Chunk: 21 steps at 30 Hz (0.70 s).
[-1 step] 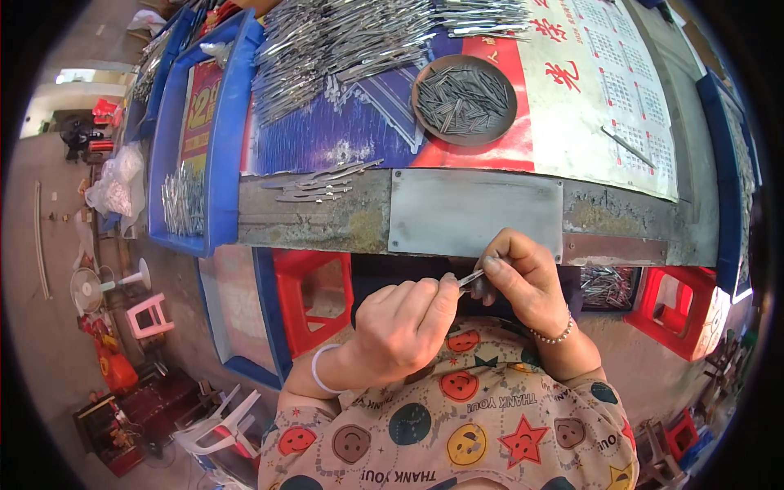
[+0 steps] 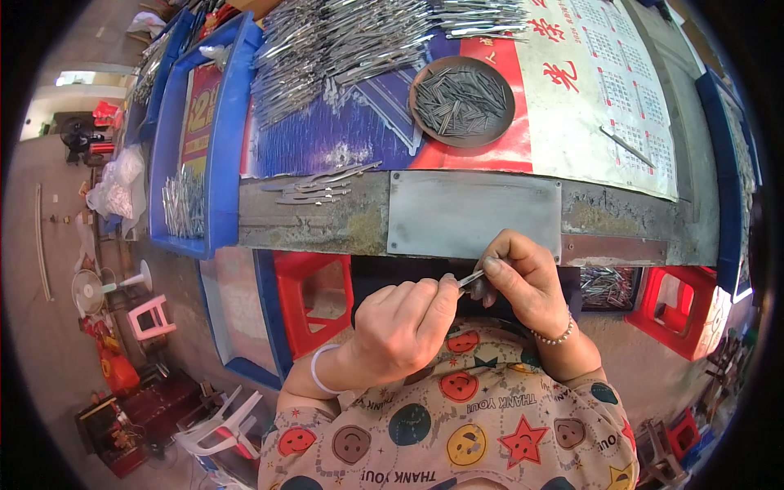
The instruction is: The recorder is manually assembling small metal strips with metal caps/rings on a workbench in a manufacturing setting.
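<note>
In front of my chest, just off the near edge of the workbench, both hands meet at a slim silver metal piece [image 2: 470, 278]. My left hand [image 2: 404, 322] is closed round one end, which its fingers mostly hide. Thumb and fingers of my right hand [image 2: 527, 282] pinch the other end; I cannot tell whether a smaller part sits there too. Beyond the hands, a brown round bowl [image 2: 510, 122] holds many thin dark metal strips [image 2: 461, 98]. Several flat silver metal pieces [image 2: 318, 186] lie at the bench edge, left of a smooth metal plate [image 2: 474, 214].
A large heap of slender silver metal pieces [image 2: 343, 49] covers the back of the bench. Blue trays [image 2: 224, 139] stand at left, another blue tray [image 2: 723, 155] at right. One loose rod [image 2: 627, 147] lies on the calendar sheet [image 2: 604, 98]. Red stools [image 2: 314, 294] stand below the bench.
</note>
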Tool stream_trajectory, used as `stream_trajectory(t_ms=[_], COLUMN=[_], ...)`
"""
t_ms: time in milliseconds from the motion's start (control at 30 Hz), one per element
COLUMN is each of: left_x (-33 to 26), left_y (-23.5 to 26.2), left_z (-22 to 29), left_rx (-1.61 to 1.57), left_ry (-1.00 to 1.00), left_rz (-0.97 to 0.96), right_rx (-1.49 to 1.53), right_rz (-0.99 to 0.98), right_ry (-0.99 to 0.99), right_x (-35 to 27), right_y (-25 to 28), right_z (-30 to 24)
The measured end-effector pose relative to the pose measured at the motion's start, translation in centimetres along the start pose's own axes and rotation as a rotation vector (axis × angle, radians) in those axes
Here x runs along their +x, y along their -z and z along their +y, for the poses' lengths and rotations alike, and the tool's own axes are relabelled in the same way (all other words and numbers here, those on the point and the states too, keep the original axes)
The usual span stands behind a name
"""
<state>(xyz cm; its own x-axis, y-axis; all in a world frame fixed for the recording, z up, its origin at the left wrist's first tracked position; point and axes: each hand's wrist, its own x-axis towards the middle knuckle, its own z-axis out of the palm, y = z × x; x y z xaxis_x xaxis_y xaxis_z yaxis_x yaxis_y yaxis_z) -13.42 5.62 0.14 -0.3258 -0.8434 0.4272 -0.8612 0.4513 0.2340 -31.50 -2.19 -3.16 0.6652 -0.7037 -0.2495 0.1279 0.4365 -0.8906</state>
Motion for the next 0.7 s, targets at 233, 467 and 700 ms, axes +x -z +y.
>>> stream_trajectory(t_ms=[233, 467, 700], left_x=[3.2, 11.9, 23.2], left_y=[0.7, -1.2, -8.1], left_z=[-1.2, -6.9, -14.7], left_rx=[0.002, -0.099, -0.081], left_ry=[-0.045, -0.002, -0.041], left_rz=[-0.021, 0.078, 0.14], right_rx=[-0.055, -0.206, -0.544], right_rz=[0.18, 0.479, 0.441], right_ry=[0.178, 0.351, 0.628], right_x=[-1.3, -1.5, -0.3], right_y=[2.3, 6.6, 6.6], right_z=[-2.1, -0.7, -0.4])
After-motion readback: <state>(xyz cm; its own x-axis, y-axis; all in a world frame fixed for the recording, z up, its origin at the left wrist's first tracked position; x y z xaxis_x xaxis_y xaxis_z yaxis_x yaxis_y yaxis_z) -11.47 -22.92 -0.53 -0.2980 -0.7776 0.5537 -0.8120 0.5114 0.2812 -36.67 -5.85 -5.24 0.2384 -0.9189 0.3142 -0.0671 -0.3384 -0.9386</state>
